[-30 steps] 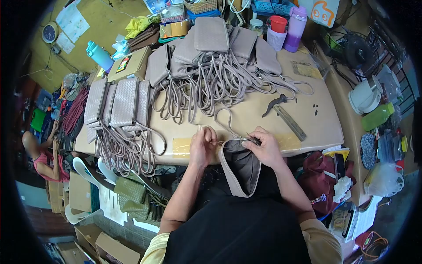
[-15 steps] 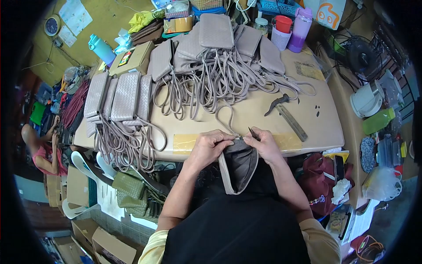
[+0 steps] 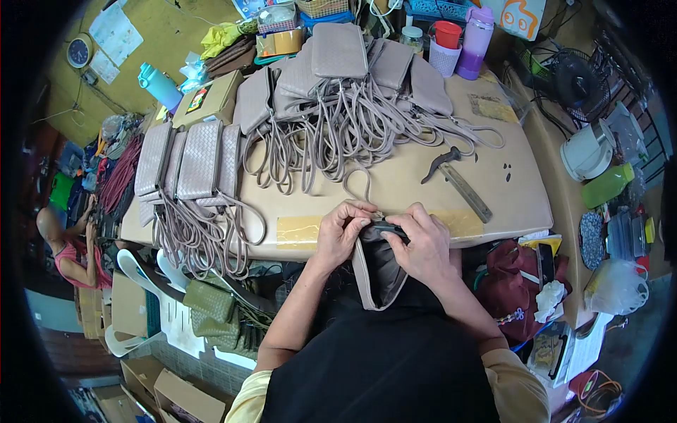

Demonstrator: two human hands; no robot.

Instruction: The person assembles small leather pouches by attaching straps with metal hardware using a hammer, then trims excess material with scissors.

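Note:
Below the table's front edge hangs an open taupe pouch (image 3: 363, 278), its dark lining showing. My left hand (image 3: 343, 238) is closed on its top corner beside the zipper end, where a looped wrist strap (image 3: 368, 185) runs up onto the table. My right hand (image 3: 424, 243) is closed round a small dark tool (image 3: 388, 227), whose tip lies against that same corner. Fingers hide most of the tool, so its exact kind does not show. Farther right on the table lies a hammer (image 3: 462, 189) with a wooden handle.
Taupe woven pouches (image 3: 338, 53) with looped straps are piled at the back, and another stack (image 3: 201, 166) sits at the left. A purple bottle (image 3: 476, 46) stands at the back right. Olive pouches (image 3: 215, 317) rest on a chair. At far left sits another person (image 3: 74, 257).
My right hand has turned over and moved in toward the pouch corner. The dark tool, pointing up before, now lies across the corner. My left hand keeps its hold.

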